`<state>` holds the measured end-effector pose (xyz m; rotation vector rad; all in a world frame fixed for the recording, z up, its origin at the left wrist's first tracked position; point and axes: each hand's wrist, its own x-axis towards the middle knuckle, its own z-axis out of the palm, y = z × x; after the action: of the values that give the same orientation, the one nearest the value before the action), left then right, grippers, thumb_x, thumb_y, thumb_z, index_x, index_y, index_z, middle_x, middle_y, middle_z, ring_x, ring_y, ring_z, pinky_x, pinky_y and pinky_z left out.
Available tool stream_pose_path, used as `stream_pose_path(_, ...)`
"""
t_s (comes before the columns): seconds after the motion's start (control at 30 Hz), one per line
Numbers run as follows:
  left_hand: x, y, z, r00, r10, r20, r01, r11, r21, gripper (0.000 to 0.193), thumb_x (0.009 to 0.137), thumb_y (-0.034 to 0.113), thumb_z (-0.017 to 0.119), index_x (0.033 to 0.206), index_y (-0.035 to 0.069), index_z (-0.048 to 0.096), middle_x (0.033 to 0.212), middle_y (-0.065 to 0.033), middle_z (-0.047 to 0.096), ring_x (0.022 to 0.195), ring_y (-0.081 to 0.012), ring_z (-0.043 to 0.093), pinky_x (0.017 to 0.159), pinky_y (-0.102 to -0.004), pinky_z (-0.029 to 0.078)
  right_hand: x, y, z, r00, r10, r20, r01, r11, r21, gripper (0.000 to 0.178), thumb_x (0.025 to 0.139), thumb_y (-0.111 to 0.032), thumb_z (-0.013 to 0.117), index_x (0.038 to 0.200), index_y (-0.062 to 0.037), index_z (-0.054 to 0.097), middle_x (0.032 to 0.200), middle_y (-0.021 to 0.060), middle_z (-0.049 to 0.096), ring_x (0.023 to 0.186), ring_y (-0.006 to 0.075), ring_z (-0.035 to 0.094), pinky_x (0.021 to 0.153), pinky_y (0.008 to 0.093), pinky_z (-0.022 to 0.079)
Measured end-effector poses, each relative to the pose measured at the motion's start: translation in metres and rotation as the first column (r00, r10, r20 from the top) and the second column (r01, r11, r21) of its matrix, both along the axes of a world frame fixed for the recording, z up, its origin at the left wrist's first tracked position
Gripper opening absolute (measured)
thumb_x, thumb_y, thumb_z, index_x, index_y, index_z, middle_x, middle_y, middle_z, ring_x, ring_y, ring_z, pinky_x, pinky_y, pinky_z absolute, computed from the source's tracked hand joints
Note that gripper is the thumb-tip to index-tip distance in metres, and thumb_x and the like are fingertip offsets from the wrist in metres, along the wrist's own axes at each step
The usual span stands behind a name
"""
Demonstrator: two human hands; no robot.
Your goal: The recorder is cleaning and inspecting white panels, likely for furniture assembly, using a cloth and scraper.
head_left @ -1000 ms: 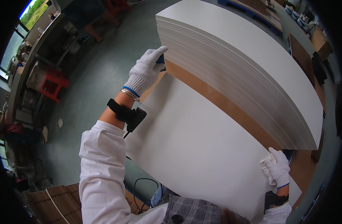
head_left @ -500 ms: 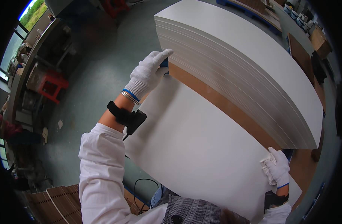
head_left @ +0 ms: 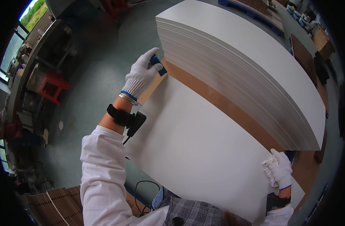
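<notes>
A large white board (head_left: 202, 139) lies flat in front of me. At its far left corner, my left hand (head_left: 140, 77), in a white knit glove, grips a small blue block (head_left: 159, 66) between thumb and fingers. The block sits at the board's edge; whether it touches cannot be told. Near the board's right end my gloved right hand (head_left: 282, 170) is closed on a crumpled white cloth (head_left: 269, 168) and rests on the surface.
Beyond the board rises a tall stack of white boards (head_left: 236, 83), with a brown sheet (head_left: 221, 101) along its foot. Red stools (head_left: 53, 86) and a long bench (head_left: 33, 52) stand at the left. Corrugated cardboard (head_left: 63, 205) lies at lower left, beside a black cable (head_left: 136, 188).
My left hand has shifted a little left, away from the stack, and more of the blue block shows. My right hand and the cloth stay in place.
</notes>
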<state>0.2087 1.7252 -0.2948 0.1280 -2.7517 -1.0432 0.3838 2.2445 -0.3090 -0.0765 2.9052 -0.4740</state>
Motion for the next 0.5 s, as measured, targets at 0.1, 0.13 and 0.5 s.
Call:
stream_pose_path(0.1,0.0023,-0.001,-0.0047,0.999,-0.041,-0.027,0.042,0.998,0.046,0.05,0.086,0.01,0.063,0.133,0.01,0.046,0.109,-0.0107,0.055,0.099,-0.0202,0.06,0.095,-0.0294,0.047,0.0001,-0.0015,0.0012,1.0,-0.006,0.001,0.006,1.0,-0.002,0.054,0.065,-0.021,0.072,0.117,-0.0073,0.061,0.091,0.0131,0.058,0.09,0.0304,0.056,0.081,0.0389,0.046)
stream_pose_path(0.13,0.0028,-0.0007,-0.0048,0.994,-0.091,-0.052,0.091,0.996,0.005,0.051,0.087,0.011,0.063,0.134,0.01,0.045,0.11,-0.0106,0.056,0.099,-0.0201,0.06,0.095,-0.0292,0.047,-0.0001,-0.0023,0.0016,1.0,-0.019,0.013,0.019,1.0,-0.008,0.054,0.066,-0.021,0.072,0.117,-0.0074,0.061,0.091,0.0131,0.058,0.09,0.0304,0.056,0.081,0.039,0.046)
stream_pose_path(0.5,0.0008,0.0053,-0.0018,0.999,-0.032,-0.039,0.033,0.999,0.021,0.05,0.086,0.011,0.064,0.133,0.01,0.046,0.113,-0.0121,0.055,0.097,-0.0201,0.061,0.093,-0.0301,0.049,0.0006,-0.0001,0.0002,1.0,-0.015,0.006,0.015,1.0,-0.001,0.053,0.067,-0.022,0.071,0.117,-0.0072,0.061,0.092,0.0129,0.058,0.09,0.03,0.056,0.08,0.0387,0.046)
